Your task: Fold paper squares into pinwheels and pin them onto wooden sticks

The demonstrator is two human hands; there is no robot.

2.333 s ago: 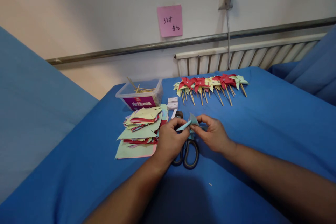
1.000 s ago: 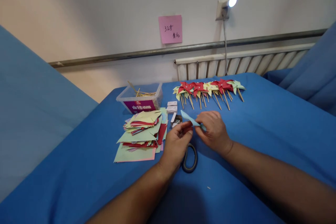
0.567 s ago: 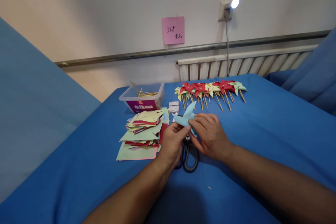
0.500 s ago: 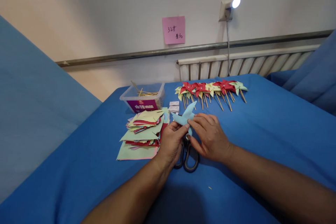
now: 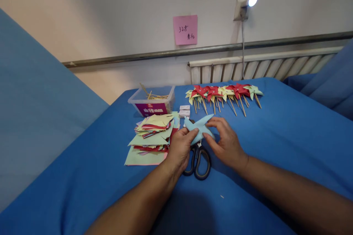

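A light blue paper pinwheel head (image 5: 199, 127) is pinched between my left hand (image 5: 179, 149) and my right hand (image 5: 226, 143), just above the blue cloth. Its pointed blades fan out between my fingertips. Black-handled scissors (image 5: 199, 159) lie on the cloth right under my hands, partly hidden by them. To the left of my left hand sits a loose stack of green, yellow and red paper squares (image 5: 153, 133).
A clear plastic tub (image 5: 151, 102) with wooden sticks stands behind the paper stack. Small white boxes (image 5: 184, 110) lie beside it. A row of finished red and yellow pinwheels (image 5: 224, 93) on sticks lies at the back. A radiator (image 5: 261, 67) and pink note (image 5: 185, 29) are on the wall.
The blue paper went from a narrow folded strip to a spread pinwheel shape between my fingers. My hands stayed over the scissors, and the view shifted slightly.
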